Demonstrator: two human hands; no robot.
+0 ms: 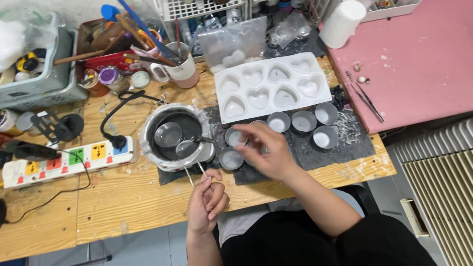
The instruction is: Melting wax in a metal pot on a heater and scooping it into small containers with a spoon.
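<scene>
Thin metal tweezers slant over the melting pot's rim.

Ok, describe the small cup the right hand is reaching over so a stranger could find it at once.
Start at the white heart mould on the wooden table; a cluster of small round metal cups sits on the dark mat just below it. The cup lies under the right hand fingertips, the one nearest the foil-lined pot.
</scene>
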